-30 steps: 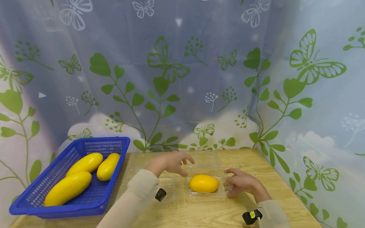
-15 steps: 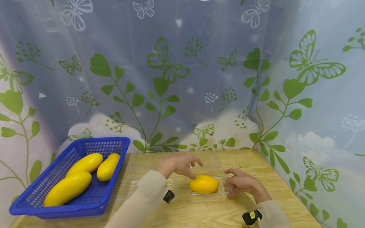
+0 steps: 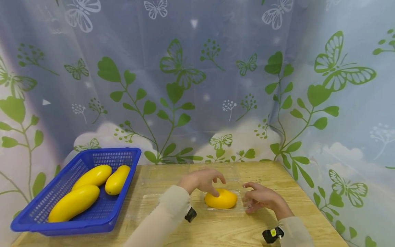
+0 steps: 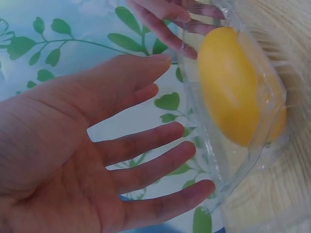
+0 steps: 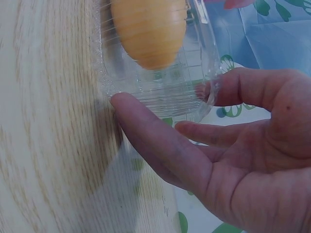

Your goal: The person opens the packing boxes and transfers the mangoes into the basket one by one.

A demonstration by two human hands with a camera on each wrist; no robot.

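A yellow mango [image 3: 224, 199] lies in a clear plastic clamshell box [image 5: 155, 90] on the table. My right hand [image 3: 262, 197] grips the right end of this box, its fingers about the end wall and rim in the right wrist view. Above the mango's left end is my left hand [image 3: 202, 180], its thumb overlapping the fruit in the head view. The left wrist view shows the left fingers [image 4: 155, 172] spread and loose, holding nothing, beside the box. Whether the left hand touches the mango or box is unclear.
A blue basket [image 3: 106, 226] on the left holds several long yellow fruits [image 3: 74, 203]. More clear plastic [image 3: 151, 202], hard to make out, lies left of the box and behind it. A patterned curtain [image 3: 197, 103] stands at the wooden table's [image 3: 240, 231] back and right.
My left hand has moved right, from beside the box to above the mango's left end. The right hand stays at the box's right end; the mango has hardly moved.
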